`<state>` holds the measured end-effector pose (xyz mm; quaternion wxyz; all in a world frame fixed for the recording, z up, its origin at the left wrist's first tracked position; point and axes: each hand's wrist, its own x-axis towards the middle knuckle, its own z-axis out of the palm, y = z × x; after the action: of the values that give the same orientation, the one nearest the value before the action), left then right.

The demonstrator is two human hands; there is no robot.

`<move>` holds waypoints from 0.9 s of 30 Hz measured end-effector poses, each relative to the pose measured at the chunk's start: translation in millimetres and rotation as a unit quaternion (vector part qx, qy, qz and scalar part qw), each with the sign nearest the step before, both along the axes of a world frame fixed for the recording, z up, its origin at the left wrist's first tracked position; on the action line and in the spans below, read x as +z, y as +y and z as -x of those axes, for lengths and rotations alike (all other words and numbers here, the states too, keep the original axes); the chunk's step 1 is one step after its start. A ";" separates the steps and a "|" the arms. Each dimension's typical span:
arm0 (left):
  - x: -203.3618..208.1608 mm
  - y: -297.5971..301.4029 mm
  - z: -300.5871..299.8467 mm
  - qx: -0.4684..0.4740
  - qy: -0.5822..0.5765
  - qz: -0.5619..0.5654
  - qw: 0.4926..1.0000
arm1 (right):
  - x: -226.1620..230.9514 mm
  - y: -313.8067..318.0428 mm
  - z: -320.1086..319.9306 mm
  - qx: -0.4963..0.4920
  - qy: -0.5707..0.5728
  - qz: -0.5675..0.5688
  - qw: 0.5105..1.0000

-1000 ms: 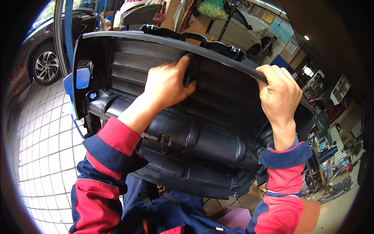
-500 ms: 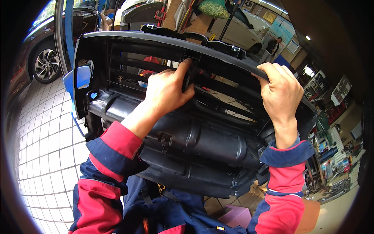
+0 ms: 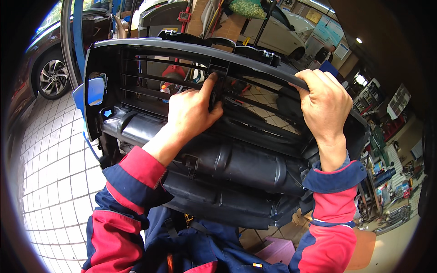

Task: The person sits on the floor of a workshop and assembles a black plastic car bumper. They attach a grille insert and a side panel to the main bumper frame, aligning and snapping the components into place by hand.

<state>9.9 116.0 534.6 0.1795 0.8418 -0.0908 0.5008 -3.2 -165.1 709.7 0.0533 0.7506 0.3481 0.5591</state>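
Observation:
In front of me stands a large black plastic car air-shutter frame (image 3: 227, 159) with horizontal slats (image 3: 150, 79) across its upper openings. My left hand (image 3: 193, 107) is at the dark upright middle piece (image 3: 219, 82) between the two slatted openings. Its index finger presses near the top and the thumb sits lower, so the hand is closed round that piece; the other fingers are curled and partly hidden. Over at the upper right, my right hand (image 3: 325, 102) wraps round the frame's top edge, fingers over the far side.
Left of the frame are a blue plastic chair (image 3: 79, 100), white floor tiles (image 3: 50, 168) and a dark red car (image 3: 54, 50). Cluttered tools (image 3: 396, 195) lie on the right. Behind stand a pale car (image 3: 273, 36) and a person (image 3: 324, 53). A pink box (image 3: 275, 250) sits below.
The slats have turned and now look thinner, with wider gaps between them. My left hand has moved slightly left and down with the middle piece. My right hand keeps its hold.

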 end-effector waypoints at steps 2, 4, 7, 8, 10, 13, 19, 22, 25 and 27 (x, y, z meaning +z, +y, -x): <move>2.3 -0.6 2.2 0.001 0.007 0.001 1.000 | 0.0 0.2 1.2 -0.001 0.000 0.000 1.000; 5.6 -1.4 6.2 -0.001 0.025 0.002 1.000 | 0.0 -0.3 3.0 -0.003 -0.001 0.002 1.000; 9.1 0.3 14.6 -0.017 0.047 -0.002 0.999 | -0.2 -1.2 5.7 0.002 -0.003 -0.009 1.000; 8.5 2.1 18.1 -0.026 0.040 -0.006 0.999 | 0.0 -1.6 6.6 0.003 -0.006 -0.008 1.000; 5.1 8.0 25.2 -0.059 0.023 -0.004 0.998 | 1.4 -2.4 8.4 0.007 -0.008 -0.011 1.000; -7.6 21.1 37.8 -0.098 0.029 0.002 0.995 | 0.2 -3.1 9.8 0.012 -0.003 -0.022 1.000; -26.2 43.7 55.2 -0.083 0.083 -0.073 0.990 | -6.2 -3.9 -0.3 0.043 -0.052 -0.018 0.998; -24.9 41.9 47.8 -0.067 0.102 -0.092 0.988 | -7.8 -4.6 -8.2 0.013 -0.040 -0.010 0.999; -19.7 37.9 41.4 -0.032 0.099 -0.147 0.984 | -6.2 -4.2 -5.8 0.020 -0.013 -0.016 1.000; -16.9 37.8 37.2 -0.023 0.114 -0.179 0.977 | -6.1 -3.5 -4.3 0.009 -0.016 -0.020 1.000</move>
<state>-27.3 153.7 517.6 0.0463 0.9095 -0.1773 0.3731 1.2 -168.6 703.6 0.0383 0.7393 0.3426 0.5784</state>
